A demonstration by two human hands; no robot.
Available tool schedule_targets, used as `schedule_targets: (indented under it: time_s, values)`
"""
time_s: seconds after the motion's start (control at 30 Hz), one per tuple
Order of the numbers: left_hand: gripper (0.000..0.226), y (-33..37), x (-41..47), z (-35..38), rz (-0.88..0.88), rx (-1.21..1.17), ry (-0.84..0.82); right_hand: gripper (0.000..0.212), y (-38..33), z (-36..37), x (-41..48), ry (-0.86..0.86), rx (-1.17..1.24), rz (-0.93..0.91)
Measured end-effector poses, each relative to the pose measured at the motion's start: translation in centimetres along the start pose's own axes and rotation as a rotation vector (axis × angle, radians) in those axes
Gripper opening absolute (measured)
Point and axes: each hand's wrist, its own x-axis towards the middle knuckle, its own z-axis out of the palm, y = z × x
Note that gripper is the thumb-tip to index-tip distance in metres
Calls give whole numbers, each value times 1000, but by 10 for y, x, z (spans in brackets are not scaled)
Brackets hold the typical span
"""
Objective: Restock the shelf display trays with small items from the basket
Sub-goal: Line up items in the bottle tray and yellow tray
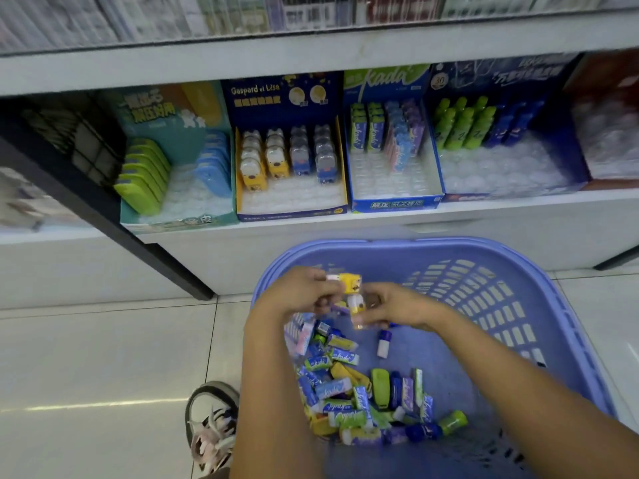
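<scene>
A blue plastic basket (484, 267) stands on the floor below the shelf, with several small wrapped items (349, 392) heaped in its bottom. Above the heap, my left hand (301, 292) grips a yellow dog-shaped item (351, 281). My right hand (390, 305) pinches a second yellow-and-white dog item (357, 305) just below it. On the shelf, the navy and yellow display tray (294, 205) holds matching yellow and blue dog items at its back. The front rows of that tray show bare white plastic.
A teal tray (179, 219) with green and blue cases sits left of it. A blue "kada" tray (394, 202) and a tray of green and blue tubes (501, 181) sit to the right. A black shelf post (103, 216) slants left. My shoe (214, 423) rests on the tiled floor.
</scene>
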Motion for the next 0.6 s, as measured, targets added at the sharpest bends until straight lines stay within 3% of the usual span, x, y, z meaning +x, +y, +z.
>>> schedule_targets:
  time_s: [0.13,0.27,0.4,0.53,0.6]
  values:
    - [12,21,-28,-20,240,-223,73,15,-71,-13,-27,57,129,-226]
    - [13,34,-50,-43,423,-542,226,13,-135,-20,-37,331,82,-453]
    - [26,28,-60,-60,478,-624,345,19,-183,-19,-14,664,-212,-642]
    - [7,18,-62,-66,450,-621,431,22,-206,-12,26,727,-571,-657]
    - [11,15,-60,-68,454,-595,464,23,-208,-9,40,728,-685,-611]
